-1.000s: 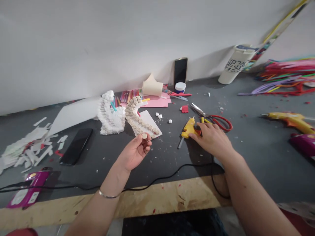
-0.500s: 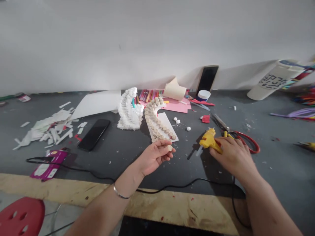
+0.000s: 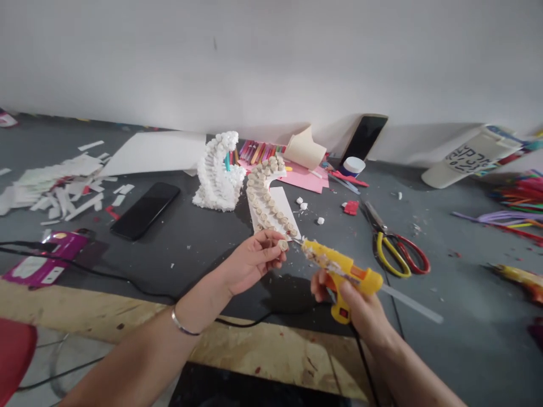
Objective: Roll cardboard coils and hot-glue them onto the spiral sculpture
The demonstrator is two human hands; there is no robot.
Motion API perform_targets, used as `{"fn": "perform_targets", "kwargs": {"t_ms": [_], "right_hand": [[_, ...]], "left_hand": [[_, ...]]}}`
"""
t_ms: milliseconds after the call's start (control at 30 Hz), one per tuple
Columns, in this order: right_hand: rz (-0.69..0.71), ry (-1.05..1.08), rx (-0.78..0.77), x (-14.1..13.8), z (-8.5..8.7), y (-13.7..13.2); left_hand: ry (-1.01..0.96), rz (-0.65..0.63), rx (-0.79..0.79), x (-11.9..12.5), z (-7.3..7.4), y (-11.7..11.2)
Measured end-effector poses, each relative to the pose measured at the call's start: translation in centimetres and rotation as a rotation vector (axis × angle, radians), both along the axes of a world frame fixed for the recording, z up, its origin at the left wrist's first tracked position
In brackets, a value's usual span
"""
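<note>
Between thumb and fingers, my left hand [image 3: 257, 261] pinches a small round cream-coloured piece [image 3: 283, 245]. My right hand [image 3: 358, 302] grips a yellow hot glue gun [image 3: 339, 264] by its handle. Its nozzle points left and lies close to the round piece; whether they touch I cannot tell. A clear glue stick [image 3: 413, 302] sticks out of the gun's back. Just beyond my left hand stands a curved white card shape [image 3: 278, 206] edged with similar round pieces. To its left is a curved shape covered in white fluffy bits [image 3: 218, 172].
Red-and-yellow-handled scissors [image 3: 394, 243] lie right of the glue gun. A black phone [image 3: 146, 210] and paper strips [image 3: 63, 186] lie at left. A black cord [image 3: 250, 321] runs along the table's front. A second phone [image 3: 365, 138] and a white cup [image 3: 470, 158] stand near the wall.
My right hand has lifted the glue gun off the table and swung it left, its nozzle now by my left hand. The left hand still holds the round piece. The view has shifted slightly.
</note>
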State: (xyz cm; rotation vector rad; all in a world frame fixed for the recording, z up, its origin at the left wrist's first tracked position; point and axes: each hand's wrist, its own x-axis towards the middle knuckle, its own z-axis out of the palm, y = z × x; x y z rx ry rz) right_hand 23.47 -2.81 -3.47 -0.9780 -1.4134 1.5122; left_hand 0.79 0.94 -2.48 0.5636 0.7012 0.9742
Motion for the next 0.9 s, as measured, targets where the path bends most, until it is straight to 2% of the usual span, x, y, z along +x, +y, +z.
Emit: {"fn": "perform_targets", "kwargs": {"t_ms": [100, 233, 400, 667, 767, 900], "right_hand": [[0.081, -0.16, 0.068, 0.1, -0.8, -0.6], [0.05, -0.248, 0.134, 0.3, -1.3, -1.0], [0.032, -0.224, 0.192, 0.0, -0.5, -1.0], [0.007, -0.298, 0.187, -0.7, 0.7, -1.0], [0.004, -0.299, 0.208, -0.6, 0.8, -1.0], [-0.053, -0.249, 0.149, -0.1, 0.3, -1.2]], "left_hand": [[-0.005, 0.016, -0.011, 0.0, -0.1, 0.0], [-0.006, 0.032, -0.022, 0.1, -0.1, 0.0], [0.021, 0.056, -0.024, 0.1, -0.2, 0.2], [0.094, -0.018, -0.007, 0.1, -0.2, 0.0], [0.172, 0.052, 0.064, 0.4, -0.1, 0.0], [0.473, 0.202, 0.317, 0.7, 0.0, -0.2]]}}
